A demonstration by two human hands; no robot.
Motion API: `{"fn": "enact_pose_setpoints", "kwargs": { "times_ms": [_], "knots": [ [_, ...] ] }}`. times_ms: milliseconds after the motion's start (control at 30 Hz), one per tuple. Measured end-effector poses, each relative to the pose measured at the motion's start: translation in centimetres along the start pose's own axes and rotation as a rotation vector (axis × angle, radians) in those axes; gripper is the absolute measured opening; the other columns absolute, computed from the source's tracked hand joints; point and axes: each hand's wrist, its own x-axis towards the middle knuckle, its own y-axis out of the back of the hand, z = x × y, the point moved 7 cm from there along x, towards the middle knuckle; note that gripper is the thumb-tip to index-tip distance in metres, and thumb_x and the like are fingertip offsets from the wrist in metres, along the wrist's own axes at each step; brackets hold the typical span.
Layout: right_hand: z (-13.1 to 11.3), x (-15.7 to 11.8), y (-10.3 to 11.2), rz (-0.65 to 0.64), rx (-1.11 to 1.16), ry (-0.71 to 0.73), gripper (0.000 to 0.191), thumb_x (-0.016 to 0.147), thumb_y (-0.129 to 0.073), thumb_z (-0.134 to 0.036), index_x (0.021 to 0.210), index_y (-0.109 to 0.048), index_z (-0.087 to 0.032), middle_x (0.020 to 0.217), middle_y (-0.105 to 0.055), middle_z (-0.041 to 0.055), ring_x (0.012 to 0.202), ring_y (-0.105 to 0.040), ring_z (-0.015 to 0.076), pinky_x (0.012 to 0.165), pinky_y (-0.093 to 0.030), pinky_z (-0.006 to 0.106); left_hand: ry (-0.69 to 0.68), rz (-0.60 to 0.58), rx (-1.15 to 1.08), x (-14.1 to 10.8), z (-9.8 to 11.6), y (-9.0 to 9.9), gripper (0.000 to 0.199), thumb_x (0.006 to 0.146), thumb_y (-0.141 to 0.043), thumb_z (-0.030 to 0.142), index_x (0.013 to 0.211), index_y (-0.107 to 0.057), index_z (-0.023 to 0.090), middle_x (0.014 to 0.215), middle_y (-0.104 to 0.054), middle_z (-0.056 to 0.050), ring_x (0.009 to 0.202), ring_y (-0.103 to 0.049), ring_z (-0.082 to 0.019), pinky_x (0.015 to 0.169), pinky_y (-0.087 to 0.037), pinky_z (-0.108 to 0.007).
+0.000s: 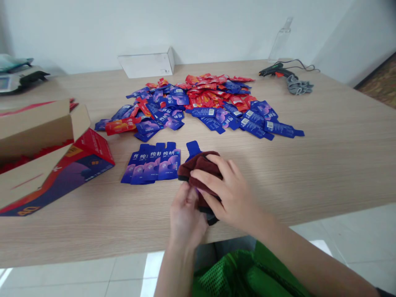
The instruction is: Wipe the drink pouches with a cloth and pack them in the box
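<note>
My right hand [227, 189] grips a folded dark brown cloth [202, 167] with black edging, pressed over a blue sachet [193, 148]. Only the sachet's top tab and a sliver of its side show past the cloth. Below it, my left hand [187, 212] is closed at the sachet's lower end, which the cloth and fingers mostly hide. Just left of my hands, several blue-purple sachets [169, 164] lie face up in an overlapping row on the table.
Behind lies a heap of red sachets [206, 99] and blue sachets [173, 99]. An opened carton [93, 154] stands at left. Farther back are a white box [148, 65], a clear bottle [280, 43], a glue gun [274, 70] with its cord and a grey cloth item [299, 86].
</note>
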Motion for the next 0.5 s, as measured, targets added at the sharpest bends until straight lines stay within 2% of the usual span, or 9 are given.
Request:
{"fn": "enact_pose_setpoints", "kwargs": {
  "times_ms": [67,167,267,367,500],
  "knots": [
    [-0.2,-1.0,-0.3,-0.025,0.021,0.011,0.034,0.095,-0.052,-0.024,0.127,-0.064,-0.029,0.139,-0.047,0.0128,0.119,-0.05,0.0307,0.097,-0.05,0.05,0.013,-0.02,-0.01,0.2,0.6,0.3,0.036,0.093,-0.049,0.04,0.111,-0.073,0.019,0.105,-0.077,-0.008,0.123,-0.061,-0.027,0.105,-0.047,-0.039],
    [-0.5,-2.6,-1.3,-0.145,0.095,0.025,0.033,0.093,-0.055,-0.022,0.122,-0.066,-0.031,0.136,-0.05,0.0099,0.117,-0.054,0.028,0.095,-0.053,0.047,0.033,-0.163,-0.009,0.3,1.3,-0.1,0.055,0.09,-0.046,0.06,0.111,-0.073,0.018,0.111,-0.075,-0.012,0.126,-0.059,-0.033,0.105,-0.048,-0.046],
    [-0.6,-3.5,-1.9,-0.276,0.165,0.022,0.034,0.089,-0.056,-0.019,0.12,-0.066,-0.032,0.131,-0.055,0.0074,0.113,-0.058,0.0253,0.093,-0.055,0.045,0.008,-0.247,0.051,0.4,1.7,-0.2,0.051,0.093,-0.048,0.054,0.124,-0.068,0.019,0.115,-0.075,-0.01,0.124,-0.06,-0.031,0.104,-0.047,-0.046],
    [-0.4,-3.2,-1.2,-0.316,0.209,-0.025,0.037,0.086,-0.057,-0.017,0.12,-0.065,-0.031,0.129,-0.059,0.0049,0.112,-0.06,0.0243,0.094,-0.055,0.044,0.061,-0.184,0.086,0.7,0.9,0.6,0.047,0.092,-0.054,0.052,0.12,-0.07,0.017,0.107,-0.077,-0.01,0.115,-0.066,-0.028,0.1,-0.05,-0.042],
    [0.6,-1.0,1.3,-0.135,0.246,-0.146,0.043,0.089,-0.056,-0.017,0.13,-0.058,-0.028,0.132,-0.057,0.0071,0.116,-0.06,0.0221,0.1,-0.053,0.041,0.025,0.004,0.023,1.3,0.5,1.9,0.033,0.091,-0.063,0.044,0.107,-0.074,0.018,0.101,-0.078,-0.006,0.099,-0.071,-0.021,0.091,-0.054,-0.033]
  ]
}}
